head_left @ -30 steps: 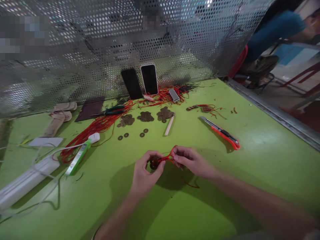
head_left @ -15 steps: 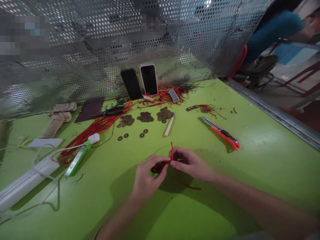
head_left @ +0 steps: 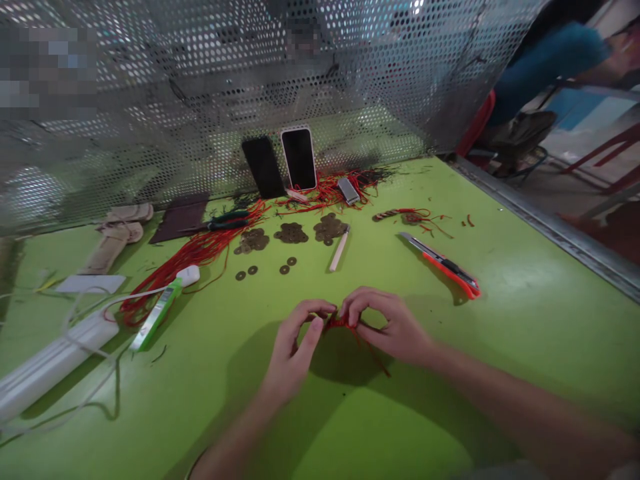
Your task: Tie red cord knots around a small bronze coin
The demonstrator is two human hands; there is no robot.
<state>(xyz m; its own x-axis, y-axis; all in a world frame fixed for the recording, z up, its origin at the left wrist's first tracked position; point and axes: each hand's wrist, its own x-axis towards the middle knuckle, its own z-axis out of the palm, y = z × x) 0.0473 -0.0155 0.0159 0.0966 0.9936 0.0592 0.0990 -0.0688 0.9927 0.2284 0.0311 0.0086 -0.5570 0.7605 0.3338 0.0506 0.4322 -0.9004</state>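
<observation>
Between my hands, low over the green table, is a small piece of red knotted cord (head_left: 341,322), one loose end trailing down to the right. My right hand (head_left: 387,325) pinches it between thumb and fingertips. My left hand (head_left: 296,341) is at its left end, thumb and fingers apart, the fingertips close to the cord; whether they touch it is unclear. Farther back lie piles of round holed coins (head_left: 291,233), a few single coins (head_left: 253,270) and a short pale stick (head_left: 339,250).
An orange cutter knife (head_left: 445,265) lies at the right, near a finished-looking coin-and-cord strand (head_left: 393,213). Red cords (head_left: 185,267), pliers (head_left: 227,220), a power strip (head_left: 55,363) and a green-labelled strip (head_left: 156,317) are left. Two phones (head_left: 300,160) lean on the mesh (head_left: 200,100). A person sits beyond, right.
My left hand has loosened from the cord and its fingers have spread. My right hand has taken hold of the cord, whose upright end no longer stands up.
</observation>
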